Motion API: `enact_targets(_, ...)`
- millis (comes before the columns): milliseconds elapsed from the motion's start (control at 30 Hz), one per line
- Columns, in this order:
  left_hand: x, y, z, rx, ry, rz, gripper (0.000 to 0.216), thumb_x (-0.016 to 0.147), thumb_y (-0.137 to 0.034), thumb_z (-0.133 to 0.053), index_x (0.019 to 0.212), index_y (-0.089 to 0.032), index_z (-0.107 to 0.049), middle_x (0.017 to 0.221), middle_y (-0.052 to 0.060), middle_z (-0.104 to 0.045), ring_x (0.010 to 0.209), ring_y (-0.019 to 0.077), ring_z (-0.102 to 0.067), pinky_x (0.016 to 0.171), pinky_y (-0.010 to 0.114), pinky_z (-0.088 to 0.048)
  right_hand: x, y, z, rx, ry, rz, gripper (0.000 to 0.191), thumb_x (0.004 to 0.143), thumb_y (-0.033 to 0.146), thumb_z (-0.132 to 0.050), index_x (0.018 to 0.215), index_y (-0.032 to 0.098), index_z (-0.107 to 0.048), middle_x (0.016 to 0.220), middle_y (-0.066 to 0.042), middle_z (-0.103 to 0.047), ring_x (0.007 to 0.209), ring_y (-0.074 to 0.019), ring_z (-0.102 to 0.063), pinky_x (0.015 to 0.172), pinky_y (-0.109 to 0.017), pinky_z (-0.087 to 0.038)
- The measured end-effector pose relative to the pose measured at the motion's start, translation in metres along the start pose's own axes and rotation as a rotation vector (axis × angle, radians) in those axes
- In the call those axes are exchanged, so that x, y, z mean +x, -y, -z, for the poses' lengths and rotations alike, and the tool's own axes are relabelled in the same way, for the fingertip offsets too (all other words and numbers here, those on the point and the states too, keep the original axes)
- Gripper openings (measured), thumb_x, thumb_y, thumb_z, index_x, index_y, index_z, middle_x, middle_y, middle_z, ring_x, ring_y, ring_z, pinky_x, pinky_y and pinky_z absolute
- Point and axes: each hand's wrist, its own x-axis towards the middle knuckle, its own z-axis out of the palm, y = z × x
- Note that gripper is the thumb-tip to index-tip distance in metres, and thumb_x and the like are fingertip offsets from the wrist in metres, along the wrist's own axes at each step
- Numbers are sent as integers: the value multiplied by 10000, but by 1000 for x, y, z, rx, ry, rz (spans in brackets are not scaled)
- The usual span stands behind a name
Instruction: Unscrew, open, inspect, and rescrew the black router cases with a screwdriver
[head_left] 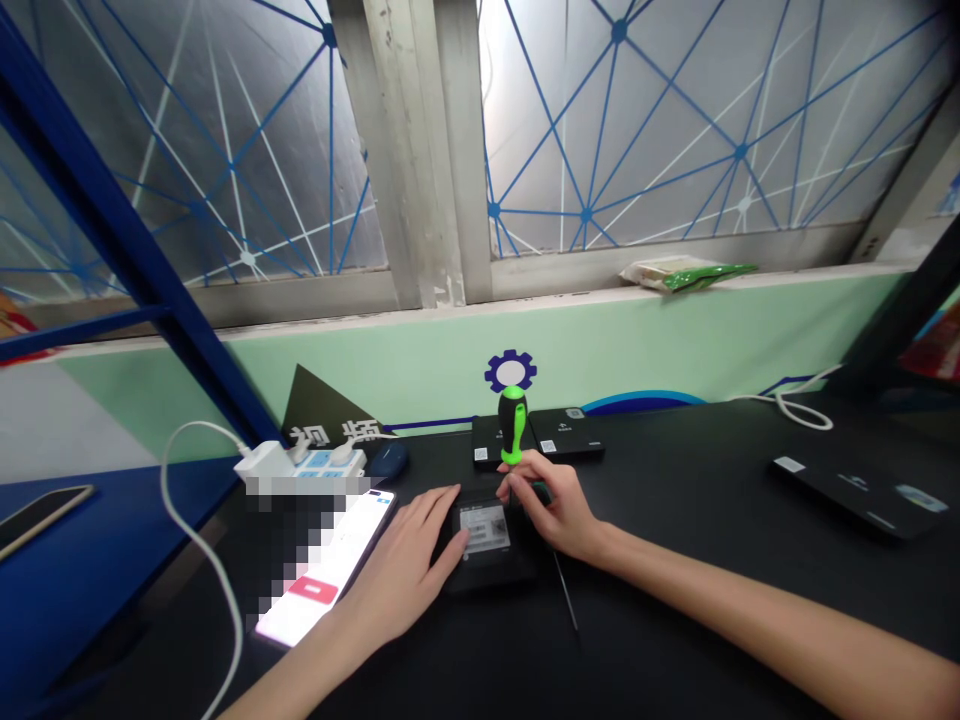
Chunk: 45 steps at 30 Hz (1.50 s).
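A black box-like device with a white printed label [484, 530] lies flat on the black table. My left hand [420, 540] rests against its left side, fingers stretched out, the thumb on the edge of the label. My right hand [551, 500] is closed at the far right corner of the device. Its fingers pinch a green and black screwdriver [514, 425] just below the handle, which stands upright; the tip is hidden. From under this hand a thin metal shaft [566, 590] reaches toward me, with its other end covered.
Two flat black boxes [570, 433] lie behind the device. At left are a lit phone [330, 570], a power strip [326, 468] with a white cable, and a dark blue mouse-like object [390, 459]. Another black box [855, 495] lies at right. A green packet [690, 272] sits on the windowsill.
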Motion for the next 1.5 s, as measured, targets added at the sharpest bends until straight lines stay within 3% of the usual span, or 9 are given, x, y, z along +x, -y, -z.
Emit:
enact_targets(333,1,1,0,13,11,13,518,1030,-509,-376,1481,-256,-375,1474,81,-476,1343,275,-454,1093,446,-394,1,-3,-5,25,-48,-41,57,940,245,-592,923,202,-558,739,-18,-657,608,-143,-632,599,-253,-521)
enact_targets(533,0,1,0,17,-11,-14,512,1031,-509,-373,1481,-265,-378,1462,79,-492,1329,279,-471,1073,441,-410,-1,-3,-2,30,13,-1,94,977,215,-517,1031,200,-592,844,-55,-719,719,-168,-703,707,-280,-564)
enact_targets(700,1,2,-1,16,-7,-9,516,1030,-511,-374,1484,-266,-375,1462,79,-492,1332,280,-468,1077,441,-405,-1,-3,-1,8,5,40,117,979,203,-508,929,196,-614,810,-54,-731,730,-175,-719,770,-299,-572)
enact_targets(1100,1,0,1,8,23,16,520,1031,-515,-367,1484,-258,-366,1468,79,-482,1337,276,-458,1078,449,-409,1,-3,-5,-12,-73,-45,104,920,246,-631,846,201,-574,694,-8,-658,583,-138,-631,605,-250,-538)
enact_targets(1200,1,1,0,15,11,6,517,1029,-513,-377,1480,-262,-371,1469,77,-482,1332,277,-466,1079,452,-408,0,-4,-4,-19,-45,-23,57,942,231,-596,905,193,-617,774,-36,-705,653,-152,-675,646,-256,-550)
enact_targets(1333,1,1,0,18,-4,-2,513,1024,-510,-389,1476,-267,-381,1460,68,-493,1326,272,-475,1076,440,-413,0,-2,-1,-9,4,23,160,987,190,-494,1010,188,-652,910,-71,-748,778,-172,-729,725,-269,-570)
enact_targets(1500,2,0,1,12,12,13,514,1026,-513,-381,1473,-259,-388,1464,68,-488,1332,272,-465,1079,436,-410,-1,-2,-1,-13,-10,36,144,985,213,-506,1018,186,-644,832,-59,-740,742,-172,-728,700,-264,-578)
